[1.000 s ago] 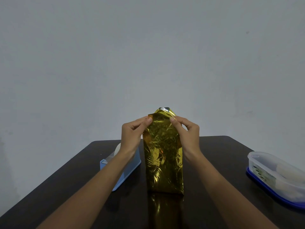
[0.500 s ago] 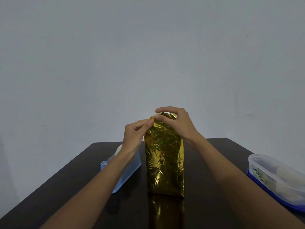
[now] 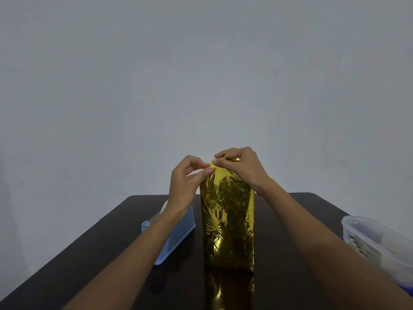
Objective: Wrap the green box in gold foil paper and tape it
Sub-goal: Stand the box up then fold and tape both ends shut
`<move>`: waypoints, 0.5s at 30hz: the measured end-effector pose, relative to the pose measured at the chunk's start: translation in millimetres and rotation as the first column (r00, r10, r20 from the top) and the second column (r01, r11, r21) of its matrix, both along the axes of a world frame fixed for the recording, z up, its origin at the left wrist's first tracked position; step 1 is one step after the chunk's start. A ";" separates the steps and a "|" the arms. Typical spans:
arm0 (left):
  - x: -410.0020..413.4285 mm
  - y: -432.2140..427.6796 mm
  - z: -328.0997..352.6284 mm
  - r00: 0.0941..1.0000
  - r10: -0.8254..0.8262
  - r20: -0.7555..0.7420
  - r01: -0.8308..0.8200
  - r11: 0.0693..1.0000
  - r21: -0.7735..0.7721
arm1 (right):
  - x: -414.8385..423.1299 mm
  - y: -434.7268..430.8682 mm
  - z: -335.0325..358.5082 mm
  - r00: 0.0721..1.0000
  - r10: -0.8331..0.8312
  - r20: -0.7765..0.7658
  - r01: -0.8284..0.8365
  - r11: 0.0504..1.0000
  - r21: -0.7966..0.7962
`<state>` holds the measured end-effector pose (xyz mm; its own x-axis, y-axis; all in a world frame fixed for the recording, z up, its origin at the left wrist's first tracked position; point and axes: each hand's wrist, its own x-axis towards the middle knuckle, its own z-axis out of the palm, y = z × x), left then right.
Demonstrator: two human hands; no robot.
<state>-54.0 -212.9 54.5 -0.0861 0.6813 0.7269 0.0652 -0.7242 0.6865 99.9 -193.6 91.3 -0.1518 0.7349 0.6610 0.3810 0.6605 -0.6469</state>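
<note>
**Gold foil flap could spring open**

Gold foil paper (image 3: 226, 222) covers the upright box on the dark table (image 3: 290, 220) (no green shows). The left hand (image 3: 185, 182) pinches the top corner; the right hand (image 3: 240, 167) presses the fold flat. Letting go to reach the tape dispenser (image 3: 174, 236) risks unfolding.

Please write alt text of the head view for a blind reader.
Two hands, left and right, pinch the top of an upright gold-wrapped box on a dark table. A blue tape dispenser sits left, a clear tub right.
</note>
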 end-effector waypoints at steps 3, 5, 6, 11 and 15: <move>-1.9 2.5 -0.6 0.999 -0.030 -0.038 0.031 0.999 0.015 | -0.6 -0.8 0.0 1.000 0.014 -0.007 -0.015 1.000 -0.005; -1.7 2.4 -0.4 0.998 -0.039 -0.050 0.040 0.999 0.014 | -0.1 -0.6 0.5 1.000 0.022 -0.015 -0.022 1.000 -0.001; -1.5 2.4 -0.5 0.998 -0.037 -0.057 0.038 0.999 0.015 | 0.4 -0.8 0.6 1.000 0.026 -0.016 -0.026 1.000 0.003; -1.0 3.5 1.3 0.998 -0.044 -0.046 0.043 0.998 -0.035 | 1.4 1.5 0.1 0.999 0.016 -0.030 -0.015 1.000 0.021; -0.4 4.8 3.4 0.999 -0.045 -0.013 0.043 0.991 -0.130 | 10.9 1.2 4.0 0.996 0.072 -0.049 -0.075 0.996 -0.045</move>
<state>-54.3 -208.1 57.9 -0.0430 0.7728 0.6332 0.0463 -0.6316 0.7739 110.8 -192.4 95.3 -0.1763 0.7534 0.6335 0.3011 0.6540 -0.6940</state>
